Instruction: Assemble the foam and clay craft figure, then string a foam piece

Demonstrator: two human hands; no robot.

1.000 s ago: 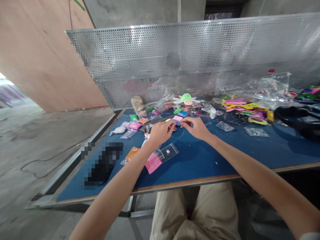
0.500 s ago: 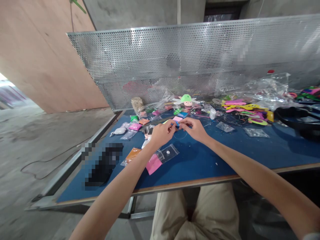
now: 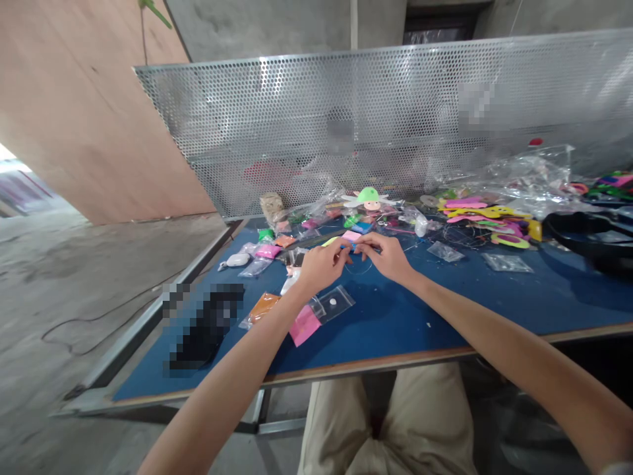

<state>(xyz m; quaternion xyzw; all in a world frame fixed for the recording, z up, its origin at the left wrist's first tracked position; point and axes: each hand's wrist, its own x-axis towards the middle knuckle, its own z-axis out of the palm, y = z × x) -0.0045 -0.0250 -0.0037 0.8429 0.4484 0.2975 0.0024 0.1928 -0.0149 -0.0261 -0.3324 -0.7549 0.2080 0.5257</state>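
Observation:
Over the middle of the blue table [image 3: 395, 330], my left hand [image 3: 324, 264] and my right hand [image 3: 383, 256] meet fingertip to fingertip. Between them is a small piece of blue clay [image 3: 353, 247], mostly hidden by the fingers. Both hands are closed in a pinch on it. Just behind the fingertips lies a pink block [image 3: 351, 235]. Under and beside my left forearm are a pink packet [image 3: 303, 324], an orange packet [image 3: 264, 307] and a clear zip bag [image 3: 337, 303] with a small white piece on it.
A figure with a green cap [image 3: 368, 195] stands at the back before a perforated metal panel [image 3: 297, 99]. Colourful foam cut-outs [image 3: 487, 211] and clear plastic bags pile up to the right, near a black strap [image 3: 568, 231]. A white case [image 3: 237, 260] and a pixelated black object [image 3: 212, 330] lie left.
My fingertips have shifted slightly around the blue clay, and less of it shows now. The things on the table have stayed in place.

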